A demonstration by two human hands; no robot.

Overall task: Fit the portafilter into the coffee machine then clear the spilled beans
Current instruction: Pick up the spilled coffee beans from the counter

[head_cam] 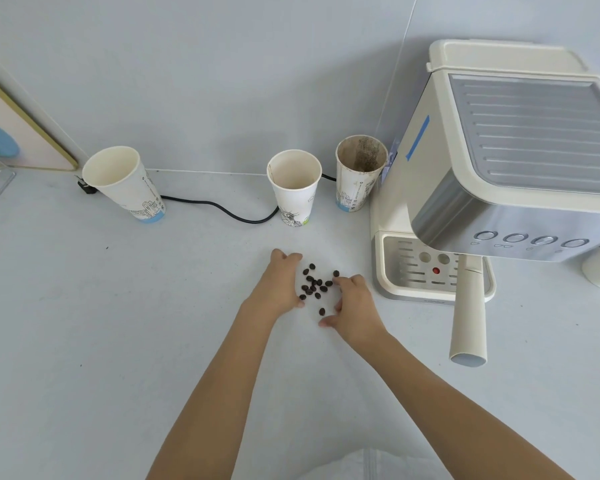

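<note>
On the pale countertop (84, 306), centre: a loose cluster of dark coffee beans (314, 285), lying between two bare hands. Left hand (278, 285) rests on its edge just left of the cluster, fingers together and extended, palm toward the beans. Right hand (354, 306) sits just right of them, fingers curled and slightly spread, thumb pointing inward near one stray bean at the front; neither hand is closed on anything.

To the right: a cream and steel coffee machine (499, 150) with four round buttons along its front and a slotted drip tray (426, 271) beneath. The portafilter (468, 317) sits under the machine's head, its cream handle projecting forward over the tray edge toward the camera.

Along the back wall: three paper cups with printed drawings, the left cup (125, 181) tilted in the wide-angle view, the middle cup (295, 185) clean inside, the right cup (359, 171) stained brown inside and standing just beside the machine. A black power cord (222, 209) runs behind the cups.
</note>
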